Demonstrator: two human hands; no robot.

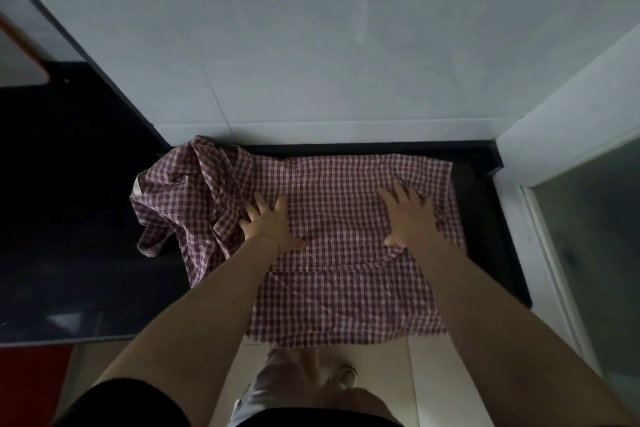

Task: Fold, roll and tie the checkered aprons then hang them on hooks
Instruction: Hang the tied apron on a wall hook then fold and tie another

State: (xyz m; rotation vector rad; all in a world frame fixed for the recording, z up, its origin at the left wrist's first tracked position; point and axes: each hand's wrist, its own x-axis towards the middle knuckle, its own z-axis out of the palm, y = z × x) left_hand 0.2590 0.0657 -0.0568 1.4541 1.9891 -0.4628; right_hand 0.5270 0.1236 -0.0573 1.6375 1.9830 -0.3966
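Observation:
A red-and-white checkered apron [332,204] lies spread across a dark countertop [485,218], its near edge hanging over the counter's front. More checkered cloth [187,191] is bunched in a crumpled heap at the left end. My left hand [270,222] lies flat on the apron beside that heap, fingers straight and spread. My right hand [410,215] presses flat on the apron's right half, fingers also spread. Neither hand grips the cloth.
A pale wall [311,45] rises directly behind the counter, and a white wall edge with a glass panel [588,218] closes the right side. The black counter [69,218] continues to the left. Tiled floor and my feet [329,374] show below.

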